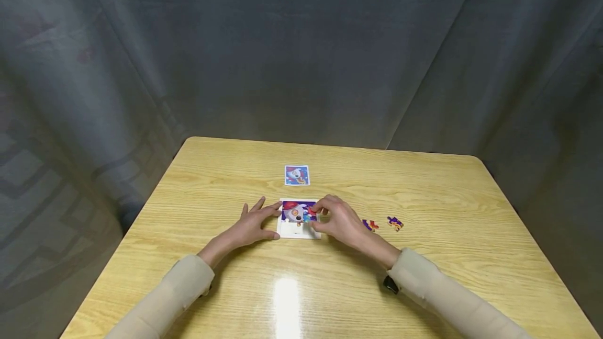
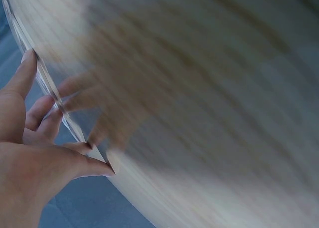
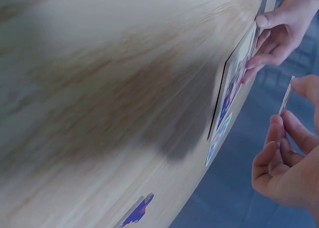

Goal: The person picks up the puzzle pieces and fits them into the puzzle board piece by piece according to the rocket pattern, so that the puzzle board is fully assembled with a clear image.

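A white-framed puzzle tray (image 1: 289,232) lies mid-table, with a picture of a grey-white dog-like head in a red cap in its upper part and bare white in its lower part. My left hand (image 1: 252,226) has its fingers spread along the tray's left side, with the thumb at the near left corner. Over the tray's right side is my right hand (image 1: 343,221). Between its thumb and fingertips it pinches a thin puzzle piece (image 3: 286,98), seen edge-on in the right wrist view and raised off the tray there.
Behind the tray lies a small picture card (image 1: 297,175) with a similar image. To the right are two loose areas of puzzle pieces, one purple and red (image 1: 369,225), one purple and orange (image 1: 395,223). Grey curtains (image 1: 301,56) hang beyond the wooden table (image 1: 226,171).
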The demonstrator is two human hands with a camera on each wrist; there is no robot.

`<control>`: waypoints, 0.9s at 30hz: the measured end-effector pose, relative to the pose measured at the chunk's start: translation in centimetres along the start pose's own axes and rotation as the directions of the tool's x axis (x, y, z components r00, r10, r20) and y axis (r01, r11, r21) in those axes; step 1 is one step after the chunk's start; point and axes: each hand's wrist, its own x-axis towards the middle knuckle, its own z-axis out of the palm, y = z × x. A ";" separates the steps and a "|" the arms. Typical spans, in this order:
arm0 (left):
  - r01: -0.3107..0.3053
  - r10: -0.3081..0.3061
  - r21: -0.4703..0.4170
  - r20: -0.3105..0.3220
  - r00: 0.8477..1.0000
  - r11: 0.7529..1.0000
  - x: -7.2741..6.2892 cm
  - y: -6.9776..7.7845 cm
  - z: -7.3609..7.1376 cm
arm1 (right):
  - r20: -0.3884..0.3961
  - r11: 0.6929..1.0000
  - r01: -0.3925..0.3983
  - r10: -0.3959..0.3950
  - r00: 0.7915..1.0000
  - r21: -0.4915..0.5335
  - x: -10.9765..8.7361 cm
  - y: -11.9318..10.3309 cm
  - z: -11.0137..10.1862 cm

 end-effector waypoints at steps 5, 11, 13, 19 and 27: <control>0.000 0.000 0.000 0.000 1.000 1.000 0.0 0.1 -0.1 | 0.014 1.000 0.003 -0.003 1.000 -0.002 0.4 -0.2 0.4; 0.005 -0.005 0.000 0.005 1.000 1.000 0.0 0.1 -0.1 | 0.030 1.000 0.004 -0.004 1.000 -0.015 0.7 -0.6 1.3; 0.005 -0.005 -0.004 0.007 1.000 1.000 0.0 0.1 -0.1 | 0.033 1.000 0.009 -0.008 0.999 -0.027 0.8 -0.8 1.6; 0.006 -0.006 -0.007 0.009 1.000 1.000 0.1 0.1 -0.1 | 0.052 0.999 0.010 -0.008 0.999 -0.048 0.9 -1.2 2.3; 0.003 -0.003 0.001 0.008 1.000 1.000 0.0 -0.1 0.0 | 0.090 0.998 0.004 0.002 0.996 -0.070 1.3 -1.3 3.2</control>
